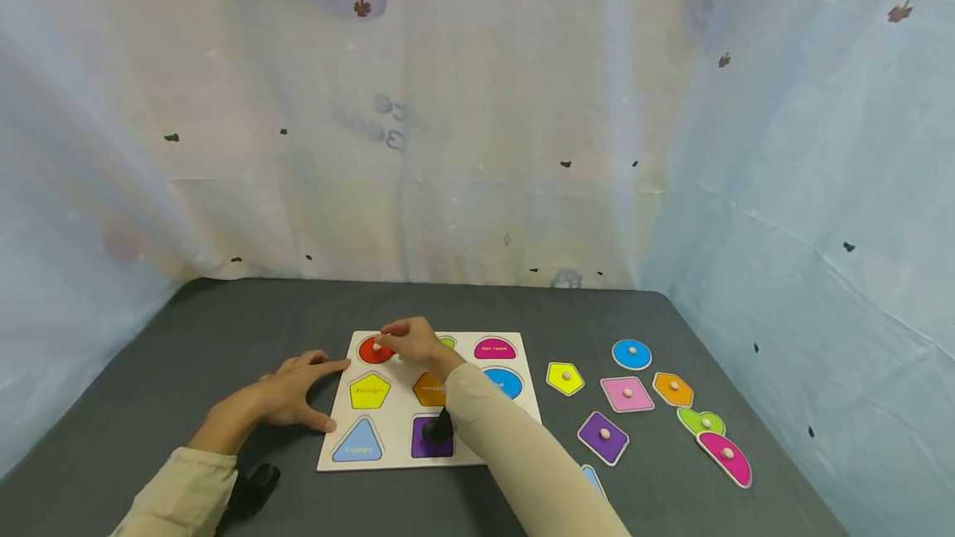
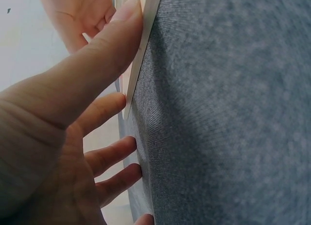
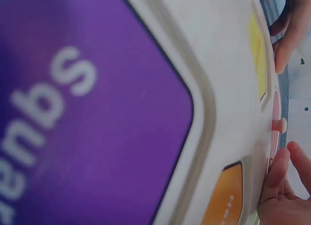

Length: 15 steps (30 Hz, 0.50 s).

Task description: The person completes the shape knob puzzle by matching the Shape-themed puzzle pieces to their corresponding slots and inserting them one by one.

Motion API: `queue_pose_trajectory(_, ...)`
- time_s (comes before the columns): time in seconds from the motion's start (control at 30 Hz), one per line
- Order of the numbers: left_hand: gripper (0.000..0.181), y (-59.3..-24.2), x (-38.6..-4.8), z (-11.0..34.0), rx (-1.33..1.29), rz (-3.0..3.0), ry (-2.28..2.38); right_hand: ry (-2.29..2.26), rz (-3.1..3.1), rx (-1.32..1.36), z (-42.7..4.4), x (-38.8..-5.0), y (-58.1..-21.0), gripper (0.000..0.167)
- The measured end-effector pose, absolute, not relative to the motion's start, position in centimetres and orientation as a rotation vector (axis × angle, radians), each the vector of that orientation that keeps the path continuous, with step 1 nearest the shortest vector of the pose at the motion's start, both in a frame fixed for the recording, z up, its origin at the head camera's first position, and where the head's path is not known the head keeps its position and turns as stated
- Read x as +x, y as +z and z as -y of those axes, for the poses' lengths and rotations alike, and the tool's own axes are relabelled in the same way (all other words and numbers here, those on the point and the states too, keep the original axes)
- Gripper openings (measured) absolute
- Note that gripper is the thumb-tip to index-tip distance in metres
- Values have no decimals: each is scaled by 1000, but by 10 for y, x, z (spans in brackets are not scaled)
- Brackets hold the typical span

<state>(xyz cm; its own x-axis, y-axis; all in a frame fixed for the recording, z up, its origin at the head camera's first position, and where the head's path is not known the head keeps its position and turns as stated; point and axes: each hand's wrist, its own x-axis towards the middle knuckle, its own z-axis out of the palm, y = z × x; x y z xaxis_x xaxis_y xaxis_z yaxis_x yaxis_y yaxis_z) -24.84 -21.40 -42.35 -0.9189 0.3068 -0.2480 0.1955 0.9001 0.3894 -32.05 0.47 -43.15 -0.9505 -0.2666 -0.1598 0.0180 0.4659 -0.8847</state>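
Light blue triangle piece (image 1: 593, 476): the cream cloth sleeve (image 1: 515, 446) on the right arm hides most of it.
Light green spot (image 1: 448, 341) on the pale wooden board (image 1: 399, 437): mostly behind the right hand (image 1: 414, 343), so its shape can't be told.
Orange six-sided spot (image 1: 428, 390): the right arm covers one side and the end of its word.
Purple square spot (image 1: 420, 447): a small black thing (image 1: 438, 429) covers its middle; its word is cut off in the right wrist view.
Left hand (image 1: 293, 390): little finger cut off in its own wrist view.
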Motion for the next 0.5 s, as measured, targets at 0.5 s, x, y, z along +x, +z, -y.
queue_pose_trajectory(0.5,104,-424,-247,212,357,-2773,518,-1581,-2246,-353,-38,-315,-423,38)
